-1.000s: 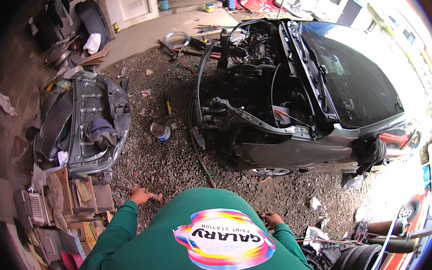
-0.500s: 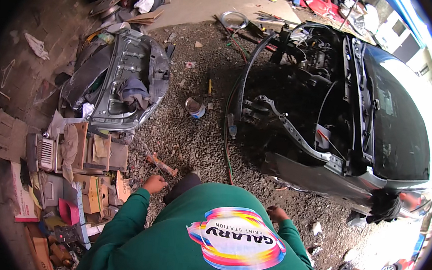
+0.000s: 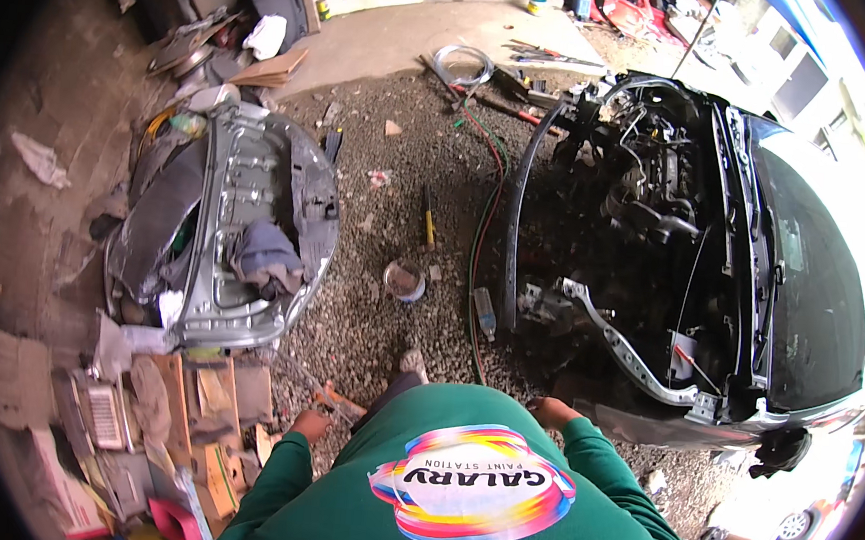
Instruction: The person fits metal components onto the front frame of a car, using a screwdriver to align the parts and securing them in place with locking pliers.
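My left hand [image 3: 310,425], its fingers loosely curled with nothing visible in them, hangs at my left side. It is nearest to an orange-handled tool [image 3: 343,402] on the gravel. My right hand [image 3: 551,412] is at my right side, partly behind my green shirt, its fingers poorly seen. Ahead on the right stands a dark car [image 3: 642,425] with its front stripped and engine bay [image 3: 660,176] exposed. On the left lies a grey metal car panel [image 3: 211,305] with a bluish-grey cloth [image 3: 268,259] on it. Between them are a clear tub [image 3: 405,281] and a yellow-handled hammer [image 3: 428,218].
Red and green hoses [image 3: 487,204] run along the gravel beside a plastic bottle [image 3: 485,314] and a curved dark strip [image 3: 517,216]. Cardboard and boxes [image 3: 223,466] are piled at the near left. A coiled clear tube [image 3: 463,65] lies by the concrete slab [image 3: 379,26].
My view has shifted, and the car and panel appear lower. One foot has come forward on the gravel. My left hand shows lower in view; my right hand appears higher, closer to the car.
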Demonstrator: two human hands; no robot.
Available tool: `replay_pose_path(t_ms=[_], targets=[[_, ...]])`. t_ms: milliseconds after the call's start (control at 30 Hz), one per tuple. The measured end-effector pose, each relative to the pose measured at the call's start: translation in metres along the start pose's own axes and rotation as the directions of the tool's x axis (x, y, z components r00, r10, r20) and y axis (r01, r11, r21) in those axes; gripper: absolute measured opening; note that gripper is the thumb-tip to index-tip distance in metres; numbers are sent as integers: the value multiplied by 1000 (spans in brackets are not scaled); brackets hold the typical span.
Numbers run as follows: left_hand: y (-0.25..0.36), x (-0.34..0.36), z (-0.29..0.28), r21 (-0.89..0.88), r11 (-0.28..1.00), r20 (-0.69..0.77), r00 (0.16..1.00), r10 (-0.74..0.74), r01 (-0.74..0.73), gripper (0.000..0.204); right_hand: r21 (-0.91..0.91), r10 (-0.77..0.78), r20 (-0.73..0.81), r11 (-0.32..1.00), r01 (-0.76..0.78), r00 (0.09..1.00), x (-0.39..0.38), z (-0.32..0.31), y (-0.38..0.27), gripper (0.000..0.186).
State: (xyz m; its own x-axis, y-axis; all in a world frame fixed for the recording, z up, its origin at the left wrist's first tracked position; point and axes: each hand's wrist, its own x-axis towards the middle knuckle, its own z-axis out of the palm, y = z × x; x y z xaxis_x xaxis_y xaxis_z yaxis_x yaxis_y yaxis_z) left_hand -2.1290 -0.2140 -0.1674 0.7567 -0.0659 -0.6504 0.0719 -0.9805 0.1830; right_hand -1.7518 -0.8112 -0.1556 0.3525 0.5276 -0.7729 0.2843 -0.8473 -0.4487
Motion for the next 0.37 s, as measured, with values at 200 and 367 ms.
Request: replay_pose_path(t_ms=[200,367], targets=[[-133,117,-232,-670,671,-112,850,-515,318,33,339,194,-60,927,-163,979,25,-124,-127,55],[-210,243,-379,-743,643,-223,837,-499,186,45,413,154,-164,908,-74,974,90,-222,-174,53]])
